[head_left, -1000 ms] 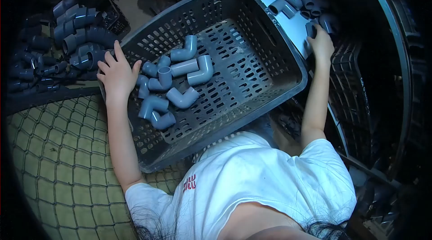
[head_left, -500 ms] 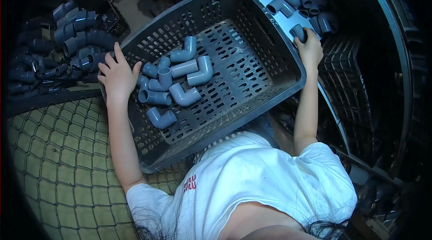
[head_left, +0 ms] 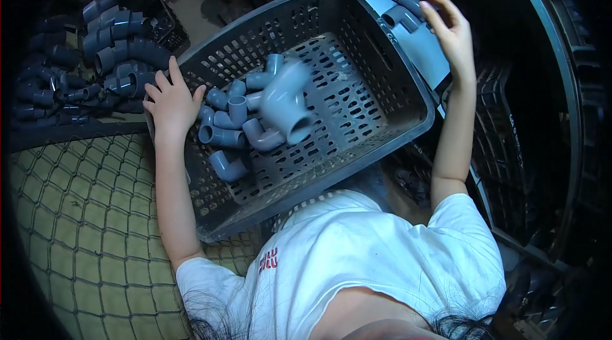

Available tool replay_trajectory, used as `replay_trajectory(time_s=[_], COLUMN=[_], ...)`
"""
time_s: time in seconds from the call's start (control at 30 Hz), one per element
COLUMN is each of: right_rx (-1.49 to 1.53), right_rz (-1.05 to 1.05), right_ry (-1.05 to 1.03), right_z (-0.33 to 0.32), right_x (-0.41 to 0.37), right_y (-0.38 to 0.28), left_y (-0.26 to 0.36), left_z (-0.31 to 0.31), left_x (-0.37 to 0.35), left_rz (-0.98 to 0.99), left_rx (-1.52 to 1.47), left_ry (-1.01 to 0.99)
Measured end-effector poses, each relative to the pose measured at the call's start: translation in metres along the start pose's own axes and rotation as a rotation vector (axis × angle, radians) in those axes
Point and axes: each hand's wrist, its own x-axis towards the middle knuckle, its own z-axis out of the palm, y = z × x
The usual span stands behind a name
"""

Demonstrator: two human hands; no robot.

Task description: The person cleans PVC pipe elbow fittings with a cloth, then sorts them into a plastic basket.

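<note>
Right hand [head_left: 454, 37] has let go and moved up, fingers apart and empty, near the pipe elbows [head_left: 400, 17] on the pale board [head_left: 422, 56]. Blurry elbow [head_left: 284, 101]'s over the black crate [head_left: 331, 171]; left hand [head_left: 173, 105]'s spread open at its edge.

From where I stand, the person's left arm [head_left: 173, 200] reaches forward and out to the side, its hand [head_left: 172, 107] lying back upward with the fingers fanned wide. The right arm [head_left: 454, 136] is bent at the elbow, forearm stretched ahead, and the right hand [head_left: 456, 37] reaches farther forward, open, its fingers parted and loosely curved inward.
</note>
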Motion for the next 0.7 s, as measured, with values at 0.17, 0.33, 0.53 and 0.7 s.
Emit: replay_trajectory(time_s=[0.17, 0.33, 0.53, 0.7], right_rx=[-0.531, -0.803, -0.794, -0.751], right_rz=[-0.244, -0.032, -0.064, -0.156], right_ry=[0.125, 0.019, 0.050, 0.100], right_z=[0.021, 0.022, 0.024, 0.027], right_x=[0.036, 0.044, 0.034, 0.023], right_y=[0.097, 0.099, 0.106, 0.112], left_y=[-0.003, -0.003, -0.001, 0.001], left_z=[0.004, 0.004, 0.005, -0.001], left_x=[-0.002, -0.003, 0.000, -0.001], left_rz=[-0.011, -0.009, -0.003, -0.009], left_rx=[0.028, 0.048, 0.054, 0.040], left_ry=[0.025, 0.017, 0.008, -0.009])
